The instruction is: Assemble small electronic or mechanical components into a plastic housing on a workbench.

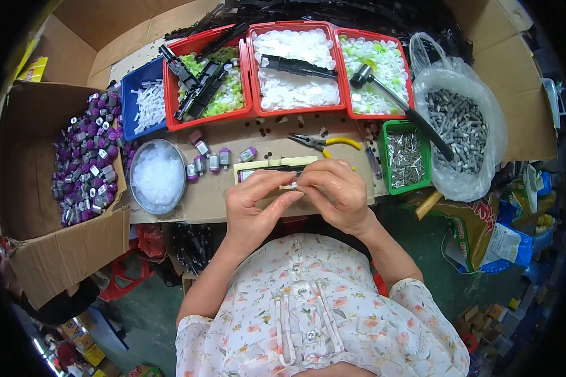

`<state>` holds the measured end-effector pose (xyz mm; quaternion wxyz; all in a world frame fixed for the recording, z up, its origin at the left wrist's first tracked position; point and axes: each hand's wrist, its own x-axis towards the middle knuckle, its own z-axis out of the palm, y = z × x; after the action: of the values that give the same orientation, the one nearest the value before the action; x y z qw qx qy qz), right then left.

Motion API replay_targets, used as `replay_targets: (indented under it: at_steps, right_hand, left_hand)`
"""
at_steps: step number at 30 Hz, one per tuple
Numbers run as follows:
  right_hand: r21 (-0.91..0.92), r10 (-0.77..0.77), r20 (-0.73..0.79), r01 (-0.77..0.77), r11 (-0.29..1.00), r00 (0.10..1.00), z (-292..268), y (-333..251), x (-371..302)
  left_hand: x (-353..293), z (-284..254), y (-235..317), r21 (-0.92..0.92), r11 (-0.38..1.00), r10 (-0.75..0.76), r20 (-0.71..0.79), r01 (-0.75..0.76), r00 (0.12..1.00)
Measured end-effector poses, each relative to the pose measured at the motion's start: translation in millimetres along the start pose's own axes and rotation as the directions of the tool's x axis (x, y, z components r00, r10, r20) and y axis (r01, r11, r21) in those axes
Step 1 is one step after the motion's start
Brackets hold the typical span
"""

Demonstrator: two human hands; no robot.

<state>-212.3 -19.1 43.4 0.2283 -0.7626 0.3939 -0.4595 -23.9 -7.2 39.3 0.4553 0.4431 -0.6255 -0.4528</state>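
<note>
In front of my body, my left hand (256, 202) and my right hand (341, 193) meet, fingertips pinched together. A tiny white piece (294, 185) shows between the fingertips; its exact kind is too small to tell, and the fingers cover part of it. Just beyond the hands lies a cream-coloured holder (242, 167) with a long black plastic part (287, 168) in it, partly hidden by my fingers. Several small silver-and-purple motors (214, 164) stand and lie left of the holder. Behind it rest pliers (339, 142) with yellow handles.
Red bins (253, 103) of white and green plastic pieces line the back, with black parts and a hammer (401, 107) across them. A blue bin (129, 105), metal bowl (180, 196) and cardboard box (69, 251) are left; a green bin (390, 186) and plastic bag (493, 119) right.
</note>
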Motion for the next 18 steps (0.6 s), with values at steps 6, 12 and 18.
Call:
replay_targets:
  at_steps: [6, 12, 18]
  right_hand:
    - [-0.142, -0.044, 0.038, 0.049, 0.989, 0.998, 12, 3, 4]
    - [-0.244, -0.06, 0.111, 0.086, 0.966, 0.992, 26, 11, 11]
    - [-0.246, -0.046, 0.149, 0.082, 0.966, 0.988, 33, 13, 12]
  left_hand:
    - [1, -9, -1, 0.293, 0.947, 0.155, -0.051, -0.134, 0.987]
    - [-13, -18, -23, 0.583, 0.76, 0.377, -0.035, -0.288, 0.925]
    - [-21, -20, -32, 0.654, 0.672, 0.441, 0.022, -0.347, 0.897]
